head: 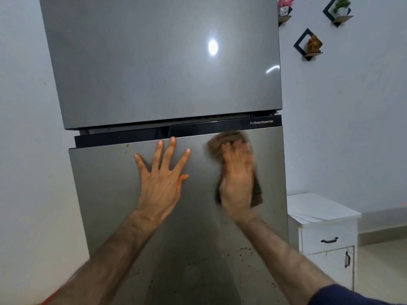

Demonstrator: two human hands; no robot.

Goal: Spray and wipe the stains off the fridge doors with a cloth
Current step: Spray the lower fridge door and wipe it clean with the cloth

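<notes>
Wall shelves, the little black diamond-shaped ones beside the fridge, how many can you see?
3. One black diamond-shaped wall shelf sits at the fridge's top right edge, partly cut off; one is further right; one hangs lower, between them. More may lie out of frame.

Soft, even indoor light, fairly bright. A white glare spot sits on the upper fridge door (pixel 163 62) toward 1 o'clock. The right hand (pixel 237 179) and cloth (pixel 229 139) are motion-blurred; wide-angle bending tilts the fridge edges.
</notes>
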